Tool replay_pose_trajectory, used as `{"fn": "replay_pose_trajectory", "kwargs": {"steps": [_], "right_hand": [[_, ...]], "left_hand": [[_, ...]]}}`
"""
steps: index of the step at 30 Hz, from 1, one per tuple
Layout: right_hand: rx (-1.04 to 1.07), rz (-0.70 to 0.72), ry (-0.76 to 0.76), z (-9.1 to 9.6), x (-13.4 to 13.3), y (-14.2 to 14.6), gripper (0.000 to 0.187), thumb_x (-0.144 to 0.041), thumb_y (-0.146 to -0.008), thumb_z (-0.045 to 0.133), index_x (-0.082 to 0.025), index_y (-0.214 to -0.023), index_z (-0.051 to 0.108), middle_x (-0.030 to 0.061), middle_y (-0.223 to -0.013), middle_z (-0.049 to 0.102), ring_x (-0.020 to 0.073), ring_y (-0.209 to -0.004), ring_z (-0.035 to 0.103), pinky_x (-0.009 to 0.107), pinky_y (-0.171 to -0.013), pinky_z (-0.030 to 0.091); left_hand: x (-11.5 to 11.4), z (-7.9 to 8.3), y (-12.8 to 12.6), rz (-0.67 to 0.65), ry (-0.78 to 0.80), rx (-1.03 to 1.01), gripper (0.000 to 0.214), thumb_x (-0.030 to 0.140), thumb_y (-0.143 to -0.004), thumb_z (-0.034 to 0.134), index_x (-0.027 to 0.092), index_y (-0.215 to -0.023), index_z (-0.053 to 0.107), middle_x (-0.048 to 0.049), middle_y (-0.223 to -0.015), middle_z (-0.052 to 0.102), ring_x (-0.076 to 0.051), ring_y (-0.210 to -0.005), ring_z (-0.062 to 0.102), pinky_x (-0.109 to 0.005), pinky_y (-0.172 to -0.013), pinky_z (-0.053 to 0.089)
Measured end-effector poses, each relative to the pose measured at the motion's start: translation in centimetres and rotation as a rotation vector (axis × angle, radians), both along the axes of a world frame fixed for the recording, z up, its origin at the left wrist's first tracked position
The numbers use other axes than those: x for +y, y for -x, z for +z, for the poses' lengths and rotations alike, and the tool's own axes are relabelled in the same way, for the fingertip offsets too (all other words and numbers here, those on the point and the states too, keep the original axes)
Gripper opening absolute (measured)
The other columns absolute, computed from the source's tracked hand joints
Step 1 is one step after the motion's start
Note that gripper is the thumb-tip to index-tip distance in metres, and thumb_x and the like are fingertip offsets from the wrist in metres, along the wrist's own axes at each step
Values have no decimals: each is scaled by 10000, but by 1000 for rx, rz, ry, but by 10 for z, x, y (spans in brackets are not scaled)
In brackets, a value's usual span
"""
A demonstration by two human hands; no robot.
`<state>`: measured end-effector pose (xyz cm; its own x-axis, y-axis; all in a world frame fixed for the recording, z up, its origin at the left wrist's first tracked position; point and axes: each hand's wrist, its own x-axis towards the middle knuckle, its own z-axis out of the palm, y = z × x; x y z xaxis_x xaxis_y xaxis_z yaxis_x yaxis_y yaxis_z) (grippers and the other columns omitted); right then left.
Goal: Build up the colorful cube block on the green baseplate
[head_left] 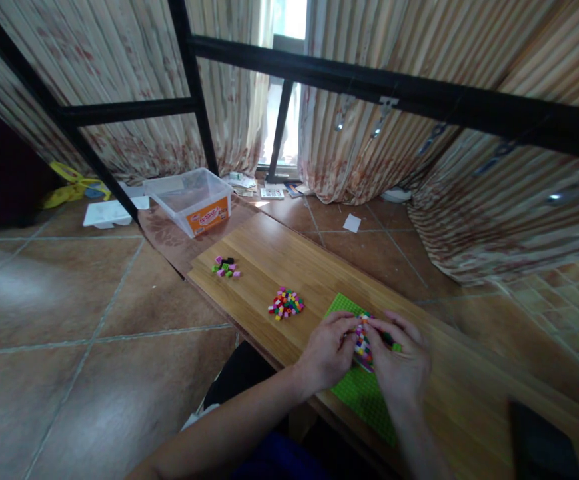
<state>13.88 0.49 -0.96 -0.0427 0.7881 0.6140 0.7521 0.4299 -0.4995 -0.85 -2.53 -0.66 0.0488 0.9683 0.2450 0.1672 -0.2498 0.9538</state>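
Observation:
Both my hands meet over a green studded baseplate (356,393) on the wooden bench. Between them shows a cluster of small multicoloured building bricks (363,343), partly covered by my fingers. My left hand (330,350) curls in from the left, thumb and fingers bent at the edge of the cluster. From the right, my right hand (399,357) has its thumb and index finger together at the top of the cluster, near an orange brick (365,319). Whether a loose brick is pinched there is too small to tell.
Left of the baseplate lies a pile of mixed bricks (286,303); farther left is a smaller pile of pink, green and black bricks (226,267). A clear plastic bin (209,212) stands beyond the bench's far end. A dark flat object (544,440) lies at the right.

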Motion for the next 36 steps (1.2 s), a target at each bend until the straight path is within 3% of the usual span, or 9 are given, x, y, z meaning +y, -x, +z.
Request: {"fn": "replay_pose_trajectory", "kwargs": {"steps": [6,13,26,36], "right_hand": [[-275,47,-147,2,-10,1,212,-313,-942,583,-194,-980,753,117,-1115,705,246,-993,622,416,-857,452],[-396,45,-193,2,-14,0,202,-252,-942,583,-181,-1045,742,107,-1122,697,237,-967,605,398,-857,454],[-322,121,-217,7,-11,8,169,-154,-937,568,-135,-1006,721,115,-1015,717,220,-900,608,362,-813,486],[-299,103,-218,0,-8,8,177,-181,-943,557,-163,-992,726,108,-1014,723,217,-903,617,378,-810,488]], "left_hand": [[0,-1,0,-5,-3,13,321,164,-943,459,193,-1160,695,-96,-1168,667,-219,-1159,600,-377,-1044,502],[0,-6,-2,20,-24,36,346,185,-967,418,186,-1192,681,-99,-1197,676,-217,-1184,600,-393,-1067,494],[0,-2,-2,22,-44,87,353,186,-973,399,160,-1183,681,-116,-1195,692,-209,-1132,637,-379,-1059,501],[3,-1,-2,25,-31,144,340,183,-971,392,153,-1151,679,-116,-1140,710,-208,-1049,654,-370,-1001,524]]}}
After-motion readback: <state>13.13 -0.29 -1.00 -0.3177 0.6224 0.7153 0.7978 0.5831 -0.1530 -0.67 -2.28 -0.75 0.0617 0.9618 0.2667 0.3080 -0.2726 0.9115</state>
